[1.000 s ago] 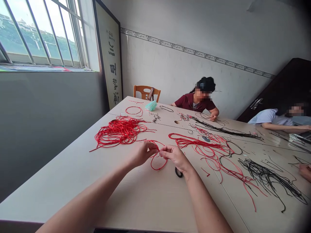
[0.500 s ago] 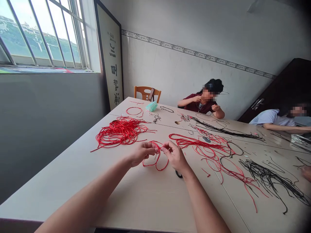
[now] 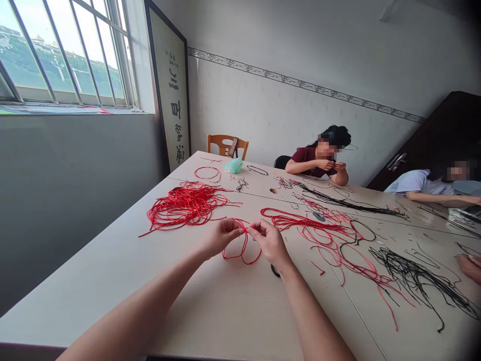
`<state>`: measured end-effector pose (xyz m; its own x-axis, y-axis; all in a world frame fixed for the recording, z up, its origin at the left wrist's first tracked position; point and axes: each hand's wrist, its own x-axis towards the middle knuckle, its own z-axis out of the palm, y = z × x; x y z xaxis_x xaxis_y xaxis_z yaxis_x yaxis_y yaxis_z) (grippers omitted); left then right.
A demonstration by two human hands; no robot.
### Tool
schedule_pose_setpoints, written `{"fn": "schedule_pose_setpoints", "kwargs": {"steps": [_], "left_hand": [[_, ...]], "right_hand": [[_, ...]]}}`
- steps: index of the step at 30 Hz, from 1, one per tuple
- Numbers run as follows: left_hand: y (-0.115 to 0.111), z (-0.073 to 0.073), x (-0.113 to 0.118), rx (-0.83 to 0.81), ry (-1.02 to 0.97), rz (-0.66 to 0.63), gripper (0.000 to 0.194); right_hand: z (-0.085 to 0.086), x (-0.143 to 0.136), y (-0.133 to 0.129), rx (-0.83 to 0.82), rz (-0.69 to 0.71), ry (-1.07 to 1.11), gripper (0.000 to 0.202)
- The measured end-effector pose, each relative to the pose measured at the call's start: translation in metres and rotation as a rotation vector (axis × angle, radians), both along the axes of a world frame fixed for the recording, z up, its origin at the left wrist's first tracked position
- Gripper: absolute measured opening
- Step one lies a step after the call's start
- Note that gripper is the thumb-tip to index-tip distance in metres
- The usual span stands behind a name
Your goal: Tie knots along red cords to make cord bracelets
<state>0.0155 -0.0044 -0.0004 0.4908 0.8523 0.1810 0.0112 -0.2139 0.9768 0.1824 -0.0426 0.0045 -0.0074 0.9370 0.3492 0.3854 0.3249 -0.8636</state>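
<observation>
Both hands pinch a looped red cord [image 3: 246, 244] over the near middle of the table. My left hand [image 3: 222, 236] has its thumb and fingertips closed on the cord, and my right hand [image 3: 269, 240] grips it just to the right, fingertips almost touching. Loops of the cord hang below the fingers; the exact spot between the fingertips is too small to make out. Beyond my left hand lies a large tangled heap of red cords [image 3: 186, 204]. A bundle of red cords [image 3: 304, 220] lies past my right hand. A black ring-shaped thing [image 3: 275, 271] shows partly beside my right wrist.
Black cords [image 3: 421, 271] and loose red strands spread over the right of the table [image 3: 112, 281]. A grey disc [image 3: 319, 216] and a green plastic bag [image 3: 233, 165] lie farther off. Two people sit across; another person's hand [image 3: 470, 265] rests at the right edge.
My left hand's fingers have shifted slightly on the cord; my right hand stays almost still. The person opposite has brought both hands together. The hand at the right edge has come farther into view.
</observation>
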Motion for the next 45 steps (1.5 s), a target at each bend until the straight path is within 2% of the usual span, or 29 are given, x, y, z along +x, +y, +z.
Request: {"fn": "schedule_pose_setpoints", "kwargs": {"steps": [4,7,11,15,21,23,27,30,33,35,38,42,45], "left_hand": [[-0.002,0.004,0.002,0.208,0.143,0.142,0.029],[-0.006,0.008,0.002,0.226,0.187,0.155,0.028],[-0.007,0.009,-0.001,0.164,0.153,0.103,0.027],[-0.001,0.002,-0.004,0.055,0.071,0.023,0.028],[0.005,-0.005,-0.002,0.014,-0.013,-0.081,0.030],[0.002,-0.004,-0.001,0.084,0.008,-0.044,0.034],[-0.005,0.002,-0.003,0.414,0.121,0.057,0.026],[-0.006,0.006,-0.007,0.614,0.191,0.025,0.024],[-0.005,0.008,-0.009,0.682,0.217,0.030,0.023],[-0.004,0.008,-0.008,0.636,0.183,0.084,0.021],[-0.004,0.006,-0.004,0.446,0.074,0.165,0.019],[-0.001,-0.003,0.002,0.179,-0.086,0.179,0.022],[0.000,-0.008,0.007,0.121,-0.144,0.198,0.023]], "right_hand": [[-0.003,-0.004,0.002,-0.017,-0.025,0.052,0.028],[-0.004,-0.008,0.001,0.003,-0.082,0.009,0.024],[-0.005,-0.009,0.002,0.008,-0.103,0.046,0.023],[-0.005,-0.003,0.006,-0.046,-0.081,0.289,0.026],[0.001,0.004,0.006,-0.135,-0.060,0.578,0.027],[0.003,0.004,0.005,-0.166,-0.044,0.644,0.027],[0.002,0.003,0.007,-0.210,-0.005,0.730,0.026],[-0.001,0.004,0.008,-0.246,0.022,0.792,0.025],[-0.003,0.004,0.009,-0.281,0.053,0.855,0.024],[-0.003,0.003,0.009,-0.308,0.081,0.894,0.023],[-0.003,0.000,0.008,-0.333,0.127,0.959,0.022],[-0.003,-0.007,0.004,-0.340,0.163,1.017,0.020],[-0.001,-0.011,0.002,-0.332,0.166,1.028,0.019]]}}
